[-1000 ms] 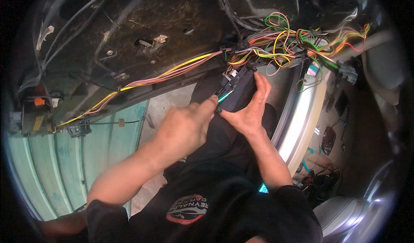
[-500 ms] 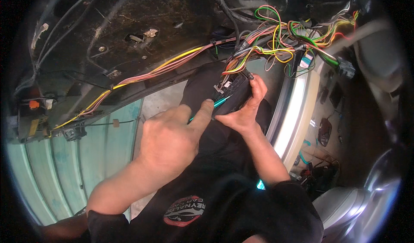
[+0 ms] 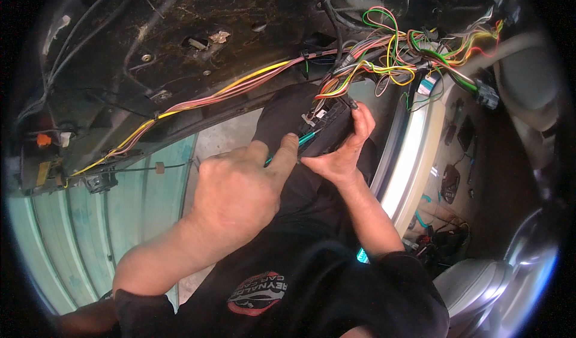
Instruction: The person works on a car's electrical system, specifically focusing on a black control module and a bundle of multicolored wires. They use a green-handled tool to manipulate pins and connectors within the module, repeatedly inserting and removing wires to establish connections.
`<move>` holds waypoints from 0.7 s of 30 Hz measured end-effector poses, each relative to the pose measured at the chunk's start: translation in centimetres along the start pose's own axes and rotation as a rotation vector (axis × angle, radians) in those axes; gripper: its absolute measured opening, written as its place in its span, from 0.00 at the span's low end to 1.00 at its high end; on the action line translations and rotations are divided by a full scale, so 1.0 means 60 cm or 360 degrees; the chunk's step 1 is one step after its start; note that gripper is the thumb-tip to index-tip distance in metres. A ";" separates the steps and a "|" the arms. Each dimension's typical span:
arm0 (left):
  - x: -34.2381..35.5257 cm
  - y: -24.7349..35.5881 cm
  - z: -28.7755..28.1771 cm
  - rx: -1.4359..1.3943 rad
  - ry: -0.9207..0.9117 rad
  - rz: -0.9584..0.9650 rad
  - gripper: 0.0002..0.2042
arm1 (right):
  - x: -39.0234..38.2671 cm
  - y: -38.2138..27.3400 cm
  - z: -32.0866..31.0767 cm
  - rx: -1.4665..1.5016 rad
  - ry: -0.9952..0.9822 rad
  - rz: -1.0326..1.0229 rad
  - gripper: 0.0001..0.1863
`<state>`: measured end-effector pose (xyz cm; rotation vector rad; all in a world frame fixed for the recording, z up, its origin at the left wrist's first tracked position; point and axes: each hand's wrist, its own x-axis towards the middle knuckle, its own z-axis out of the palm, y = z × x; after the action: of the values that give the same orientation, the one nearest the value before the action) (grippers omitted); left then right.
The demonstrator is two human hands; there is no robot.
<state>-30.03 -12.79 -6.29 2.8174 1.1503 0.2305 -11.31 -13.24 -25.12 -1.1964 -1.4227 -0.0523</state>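
At the centre we see a black connector block (image 3: 329, 132), held up above the person's dark-clad lap, just below the tangle of coloured wires (image 3: 384, 68) that runs into its top end. The right hand (image 3: 342, 152) grasps the block from the right, its fingers curled round the far edge and the thumb lying beneath. The left hand (image 3: 240, 188) is closed on a thin green-tipped tool (image 3: 306, 138), pinched between thumb and forefinger, with the tip touching the block's near face. A small white tag shows on the block's upper left corner; we cannot tell what is on it.

From the tangle a long bundle of yellow, red and pink wires (image 3: 198, 101) runs left along the dirty black metal panel (image 3: 150, 32), ending near an orange clip (image 3: 43, 139) and a small yellow label (image 3: 43, 173) at the far left. A black plug (image 3: 487, 93) hangs from the wires at upper right, and a small pale blue-and-white label (image 3: 427, 86) sits among them. Below the panel lies a pale green ribbed surface (image 3: 72, 230). To the right runs a bright curved sill (image 3: 414, 158), with loose parts on the floor beyond. The person's black shirt bears a round red and white badge (image 3: 258, 293) at the bottom.
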 end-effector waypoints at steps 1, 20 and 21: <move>0.002 -0.001 -0.004 -0.0013 0.0006 0.0008 0.26 | 0.001 0.000 0.000 0.0005 -0.0009 -0.0006 0.74; 0.035 -0.047 -0.014 -0.0102 -0.0192 0.0180 0.24 | 0.011 0.003 0.001 0.0059 -0.0063 0.0033 0.71; 0.038 -0.048 -0.018 -0.0075 -0.0219 0.0208 0.25 | 0.010 0.004 0.000 0.0063 -0.0068 0.0037 0.71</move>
<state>-30.58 -9.11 -5.38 2.8189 0.9226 0.0696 -11.00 -12.73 -24.80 -1.1875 -1.4409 0.0173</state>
